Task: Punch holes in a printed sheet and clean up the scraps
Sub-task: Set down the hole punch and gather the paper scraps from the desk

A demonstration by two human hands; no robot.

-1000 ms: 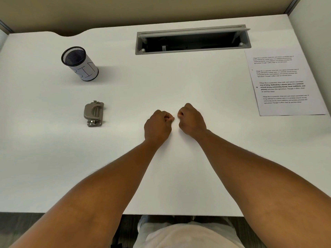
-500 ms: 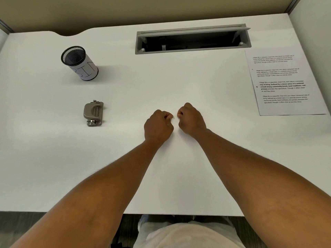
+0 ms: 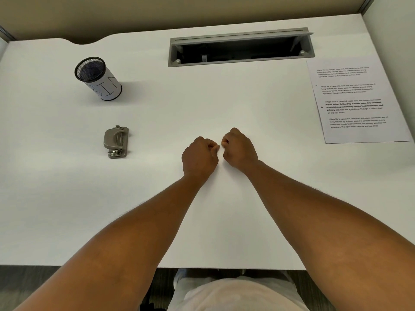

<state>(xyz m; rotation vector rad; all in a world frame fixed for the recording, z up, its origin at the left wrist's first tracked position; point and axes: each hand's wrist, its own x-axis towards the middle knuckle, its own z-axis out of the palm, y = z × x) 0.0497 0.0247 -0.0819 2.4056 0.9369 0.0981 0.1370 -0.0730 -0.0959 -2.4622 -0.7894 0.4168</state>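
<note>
Resting side by side at the middle of the white desk (image 3: 67, 198), the person's left hand (image 3: 198, 157) and right hand (image 3: 239, 149) are each curled into a loose fist, knuckles nearly touching, with nothing visibly held in either. To my eye this is a neutral ready pose, with the task's work not yet begun.

Off to the far right lies the white printed sheet of paper (image 3: 357, 102), flat, its long edge running along the desk's right side, well apart from both hands. I see no holes along its edges, though the view may be too coarse to say. Four blocks of text are on it; the larger block starts "Village life is a peaceful, close-knit...", and the rest is too small to read with confidence.

On the left sits the small grey metal hole punch (image 3: 116, 141), handle up, near the left hand's side. Farther back stands the black mesh cylindrical cup wrapped in white paper (image 3: 98, 78), hand-lettered "BIN", presumably set there for the scraps. Spreading tool, bin and sheet apart leaves the middle as working room.

At the desk's rear a grey metal cable tray (image 3: 241, 47) stands with its lid raised.
</note>
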